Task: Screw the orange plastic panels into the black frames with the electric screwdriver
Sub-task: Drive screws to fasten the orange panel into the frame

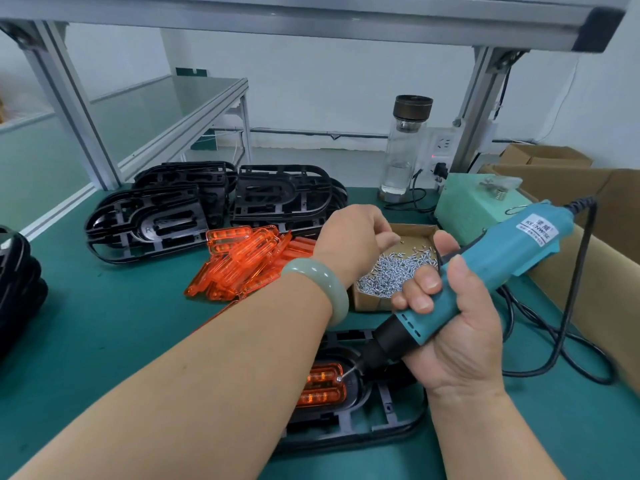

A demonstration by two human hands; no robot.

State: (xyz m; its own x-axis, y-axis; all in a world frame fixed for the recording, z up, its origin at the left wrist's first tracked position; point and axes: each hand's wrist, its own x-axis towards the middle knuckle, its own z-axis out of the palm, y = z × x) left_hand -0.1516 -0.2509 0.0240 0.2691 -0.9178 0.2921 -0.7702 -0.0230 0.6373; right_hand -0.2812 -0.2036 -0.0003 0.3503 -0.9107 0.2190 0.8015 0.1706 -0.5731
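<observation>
My right hand (453, 341) grips the teal electric screwdriver (502, 251), tilted down to the left. Its bit tip touches a screw (339, 378) on an orange panel (322, 386) seated in a black frame (391, 410) that lies flat at the near edge. My forearm hides the frame's left part. My left hand (349, 237), with a pale green bangle at the wrist, reaches over a small cardboard box (367, 301) of silver screws (391, 271). Its fingers curl downward behind the back of the hand, so I cannot see whether they hold a screw.
A pile of loose orange panels (242, 261) lies at mid-table. Stacks of black frames (152, 220) stand behind it and at the left edge (17, 271). A glass bottle (401, 147), a green power unit (474, 202), the tool's cable (571, 306) and cardboard boxes (609, 216) crowd the right.
</observation>
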